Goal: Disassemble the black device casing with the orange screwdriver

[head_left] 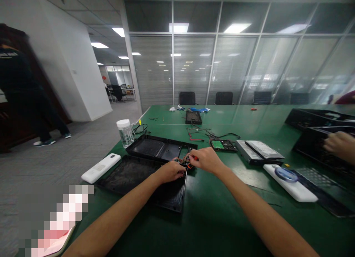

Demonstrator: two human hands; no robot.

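At frame centre, the red wire bundle [185, 162] is pinched by the curled left hand [170, 172] and right hand [206, 159] above the black case shell [144, 175]. Tugging is probably best avoided.

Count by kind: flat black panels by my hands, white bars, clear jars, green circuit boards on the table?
Flat black panels: 2
White bars: 2
Clear jars: 1
Green circuit boards: 1
Total: 6
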